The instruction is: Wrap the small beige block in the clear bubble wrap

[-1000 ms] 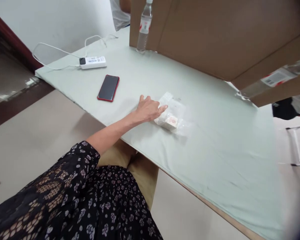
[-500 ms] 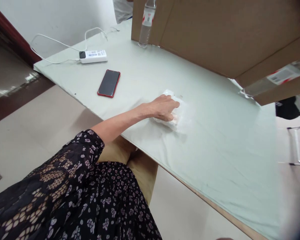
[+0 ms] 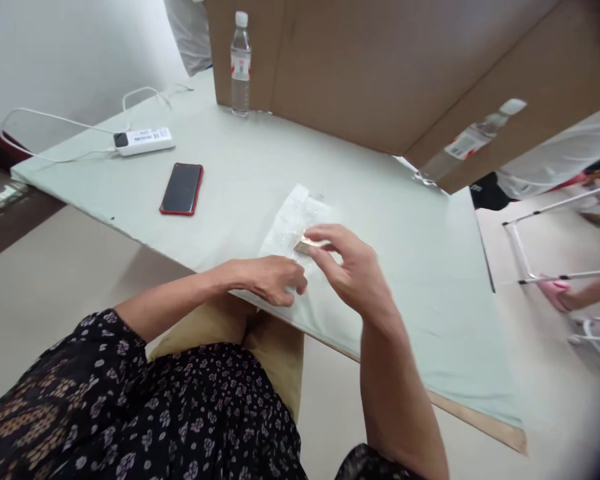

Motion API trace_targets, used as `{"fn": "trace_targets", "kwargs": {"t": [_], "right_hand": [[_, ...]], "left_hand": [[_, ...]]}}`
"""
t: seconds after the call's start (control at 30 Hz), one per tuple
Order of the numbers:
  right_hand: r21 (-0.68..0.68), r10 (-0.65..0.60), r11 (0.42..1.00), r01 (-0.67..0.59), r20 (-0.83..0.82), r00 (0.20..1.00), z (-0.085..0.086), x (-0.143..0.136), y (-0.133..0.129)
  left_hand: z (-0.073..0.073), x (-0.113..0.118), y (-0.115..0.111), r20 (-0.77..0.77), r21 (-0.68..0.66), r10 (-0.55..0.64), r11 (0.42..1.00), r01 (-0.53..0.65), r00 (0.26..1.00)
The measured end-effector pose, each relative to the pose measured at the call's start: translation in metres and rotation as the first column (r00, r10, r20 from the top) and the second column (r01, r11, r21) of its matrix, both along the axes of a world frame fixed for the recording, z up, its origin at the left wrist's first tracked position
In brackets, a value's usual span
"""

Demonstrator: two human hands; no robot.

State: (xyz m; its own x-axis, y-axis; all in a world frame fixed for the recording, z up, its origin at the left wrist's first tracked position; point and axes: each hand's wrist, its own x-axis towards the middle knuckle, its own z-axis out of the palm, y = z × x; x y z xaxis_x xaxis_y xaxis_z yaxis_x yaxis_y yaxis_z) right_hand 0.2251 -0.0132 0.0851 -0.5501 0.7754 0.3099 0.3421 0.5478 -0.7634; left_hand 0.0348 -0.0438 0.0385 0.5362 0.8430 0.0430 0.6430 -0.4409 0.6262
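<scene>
A small gold-coloured box (image 3: 303, 245) is pinched between the thumb and fingers of my right hand (image 3: 350, 267), over a sheet of white translucent wrap (image 3: 293, 217). The wrap lies spread on the pale green table cover (image 3: 405, 267). On the near edge of the wrap, just left of the box, rests my left hand (image 3: 277, 280). Its fingers are curled, and what they hold, if anything, is hidden.
Left on the table are a red-edged phone (image 3: 182, 189) and a white power strip (image 3: 145, 141) with its cable. A large cardboard box (image 3: 340, 73) stands behind, with one bottle (image 3: 241, 67) upright and another bottle (image 3: 467, 141) tilted at its sides.
My right hand has come in from below holding the small box. My left hand has moved toward the near edge, and the wrap is now spread flatter. The view has shifted right.
</scene>
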Motion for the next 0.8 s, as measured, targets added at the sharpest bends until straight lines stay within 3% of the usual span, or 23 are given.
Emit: {"fn": "trace_targets", "kwargs": {"t": [0.03,0.07,0.17,0.23,0.33,0.43,0.53,0.63,0.73,0.8], "right_hand": [[0.055,-0.040,0.998,0.038,0.039,0.998,-0.014,-0.005,0.014],[0.086,-0.083,0.993,0.077,0.077,0.994,-0.029,-0.008,0.029],[0.074,-0.128,0.991,0.114,0.228,0.965,-0.066,-0.007,0.058],[0.054,-0.134,0.991,0.123,0.288,0.948,-0.079,-0.004,0.063],[0.032,-0.178,0.984,0.175,0.219,0.959,-0.081,0.002,0.059],[0.021,-0.311,0.951,0.310,0.048,0.949,-0.074,0.016,0.058],[0.007,-0.537,0.844,0.537,-0.017,0.844,-0.077,0.046,0.065],[0.011,-0.672,0.738,0.675,0.101,0.733,-0.089,0.079,0.072],[0.156,-0.705,0.709,0.688,0.146,0.694,-0.095,0.089,0.070],[0.269,-0.713,0.688,0.674,0.081,0.696,-0.089,0.078,0.063]], "left_hand": [[0.000,-0.002,0.004,0.038,-0.053,-0.101,0.993,0.103,0.994],[0.000,-0.004,0.009,0.085,-0.067,-0.081,0.994,0.087,0.993],[-0.006,-0.012,0.030,0.141,0.054,0.211,0.974,-0.221,0.967],[-0.015,-0.014,0.042,0.088,0.139,0.307,0.938,-0.317,0.948],[-0.031,-0.014,0.047,0.004,0.156,0.235,0.960,-0.233,0.972],[-0.039,-0.011,0.040,-0.056,0.118,0.239,0.966,-0.231,0.969],[-0.041,-0.009,0.032,-0.072,0.115,0.256,0.962,-0.247,0.964],[-0.043,-0.009,0.030,-0.078,0.134,0.249,0.962,-0.237,0.965],[-0.045,-0.009,0.031,-0.079,0.138,0.252,0.961,-0.240,0.965],[-0.045,-0.008,0.032,-0.092,0.142,0.251,0.961,-0.236,0.964]]}}
